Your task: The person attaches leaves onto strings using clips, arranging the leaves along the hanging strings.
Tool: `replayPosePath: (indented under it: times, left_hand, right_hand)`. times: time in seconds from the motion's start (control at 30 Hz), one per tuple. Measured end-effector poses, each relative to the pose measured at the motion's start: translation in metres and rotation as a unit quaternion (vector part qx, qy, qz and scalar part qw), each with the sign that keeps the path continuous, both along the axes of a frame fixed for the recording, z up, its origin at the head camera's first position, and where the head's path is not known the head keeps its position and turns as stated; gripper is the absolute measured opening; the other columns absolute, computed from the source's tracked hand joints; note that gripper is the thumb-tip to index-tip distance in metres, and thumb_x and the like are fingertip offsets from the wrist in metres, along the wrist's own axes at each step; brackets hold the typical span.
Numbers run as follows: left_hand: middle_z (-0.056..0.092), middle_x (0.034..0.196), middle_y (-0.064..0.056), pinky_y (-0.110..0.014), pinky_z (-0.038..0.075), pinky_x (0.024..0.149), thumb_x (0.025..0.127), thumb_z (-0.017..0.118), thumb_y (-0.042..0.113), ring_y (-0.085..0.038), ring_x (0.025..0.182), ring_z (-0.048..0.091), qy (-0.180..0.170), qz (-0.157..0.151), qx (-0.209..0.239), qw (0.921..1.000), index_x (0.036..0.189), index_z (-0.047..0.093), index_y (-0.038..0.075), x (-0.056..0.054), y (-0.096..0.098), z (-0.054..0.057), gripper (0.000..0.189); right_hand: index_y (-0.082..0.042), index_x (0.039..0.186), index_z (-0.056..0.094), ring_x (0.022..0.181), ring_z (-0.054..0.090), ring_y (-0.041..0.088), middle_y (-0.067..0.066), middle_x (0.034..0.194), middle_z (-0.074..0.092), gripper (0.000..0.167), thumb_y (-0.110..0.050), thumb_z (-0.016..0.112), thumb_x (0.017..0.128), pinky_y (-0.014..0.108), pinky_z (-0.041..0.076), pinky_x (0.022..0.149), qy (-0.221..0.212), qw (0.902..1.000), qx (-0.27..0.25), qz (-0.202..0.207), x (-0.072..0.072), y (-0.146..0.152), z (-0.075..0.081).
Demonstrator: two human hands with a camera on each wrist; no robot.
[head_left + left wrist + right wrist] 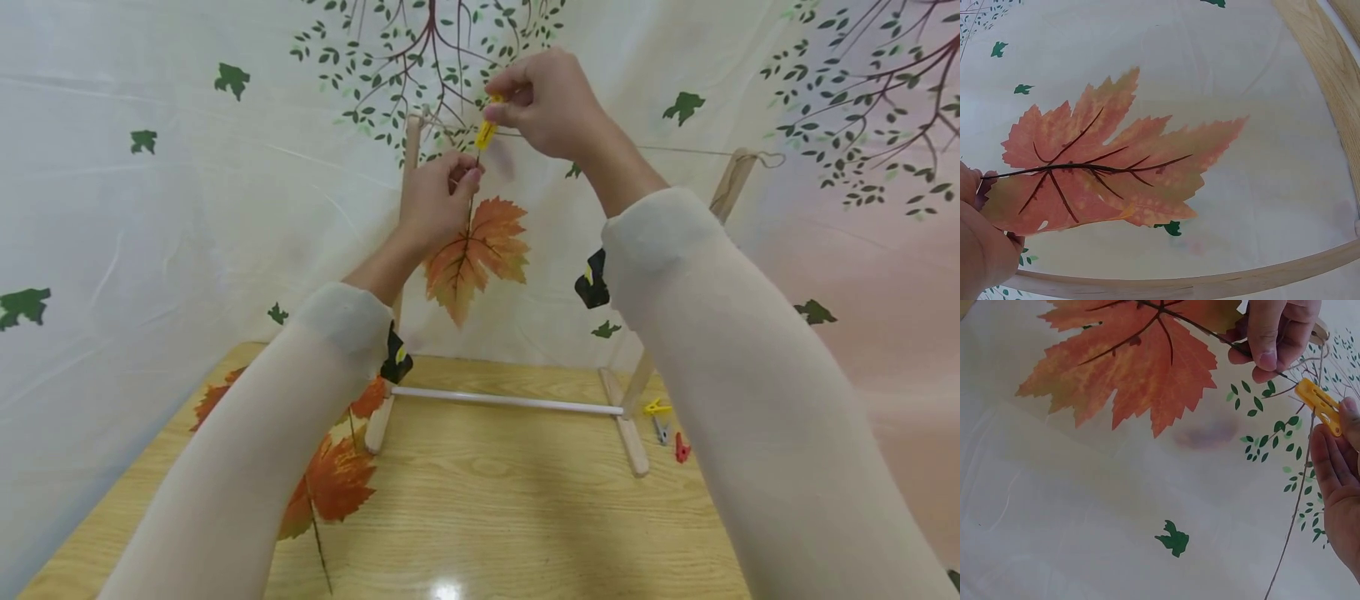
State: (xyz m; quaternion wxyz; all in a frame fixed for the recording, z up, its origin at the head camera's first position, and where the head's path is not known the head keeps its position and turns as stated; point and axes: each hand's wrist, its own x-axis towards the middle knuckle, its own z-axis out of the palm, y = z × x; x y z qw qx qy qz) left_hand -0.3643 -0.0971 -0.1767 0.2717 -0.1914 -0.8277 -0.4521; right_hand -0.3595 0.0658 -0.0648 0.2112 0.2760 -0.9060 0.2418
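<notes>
Head view has both my hands raised before a printed backdrop [300, 200], near a string [675, 150] that runs between two wooden posts [412, 154]. The fingers of my left hand [438, 200] pinch the stem [1016, 172] of an orange leaf [491, 242], which hangs below them, between the posts and well above the counter [510, 492]. My right hand [553, 104] is higher, its fingers clamped on one end of a yellow clip [486, 135]. Seen from the right wrist, the clip's other end meets the tip of the stem, and the string crosses beside the clip (whether its jaws bite either one, I cannot tell). Low down, a white rod [506, 402] joins the posts. More orange leaves [341, 475] lie on the counter at the left, partly hidden by my left sleeve [247, 450]. Near the right post's foot lie another yellow clip [657, 407], a grey clip [661, 431] and a red clip [682, 448].
</notes>
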Motion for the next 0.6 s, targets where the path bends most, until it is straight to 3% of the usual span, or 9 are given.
replayPosePath:
  times: [0.6]
  left_hand:
    - [0.069, 0.101, -0.003, -0.023, 0.048, 0.073, 0.108, 0.054, 0.026, -0.014, 0.081, 0.06, 0.004, 0.001, -0.008, 1.0, 0.118, 0.067, 0.006, -0.0016, -0.0009, -0.008, 0.026]
  right_hand:
    - [-0.012, 0.138, 0.064, 0.117, 0.063, 0.013, 0.001, 0.137, 0.064, 0.045, -0.034, 0.066, 0.099, 0.026, 0.05, 0.098, -0.027, 0.9995, -0.016, -0.004, -0.0024, -0.005, -0.0035]
